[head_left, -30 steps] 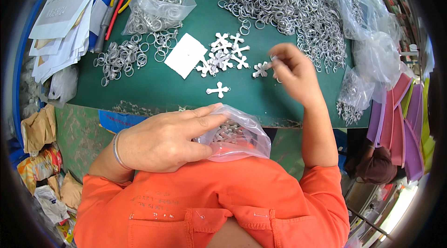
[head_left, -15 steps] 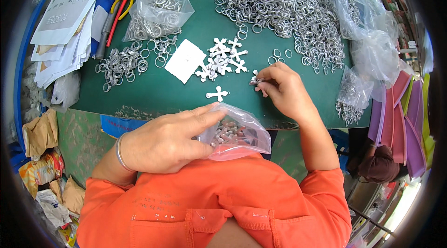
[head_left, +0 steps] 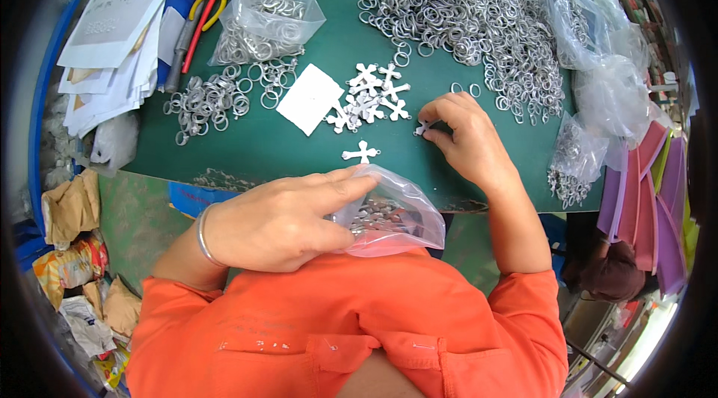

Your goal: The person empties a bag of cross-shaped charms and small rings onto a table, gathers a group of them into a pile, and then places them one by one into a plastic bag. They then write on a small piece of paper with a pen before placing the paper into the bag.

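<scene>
My left hand (head_left: 280,222) grips the rim of a clear plastic bag (head_left: 426,215), which gapes open at the table's front edge. Small metal pieces (head_left: 378,215) lie inside it. Thumb and fingers of my right hand (head_left: 464,133) are pinched on a small silver cross pendant (head_left: 422,128), mostly covered by the fingers, just above the green tabletop. Between my hands a single cross pendant (head_left: 361,152) lies flat. Beyond it is a small heap of cross pendants (head_left: 366,105), beside a white square card (head_left: 310,99).
A large pile of metal rings (head_left: 456,9) spreads at the back right, near clear bags (head_left: 609,91). To the left are loose rings (head_left: 206,103), a bag of rings (head_left: 262,24), yellow-handled pliers (head_left: 213,9), a red pen-like stick (head_left: 202,32) and stacked papers (head_left: 120,17).
The view has shifted slightly, moving the scene a little rightward. Two small pieces showed at my right fingertips before; now one shows. My left hand stays on the bag.
</scene>
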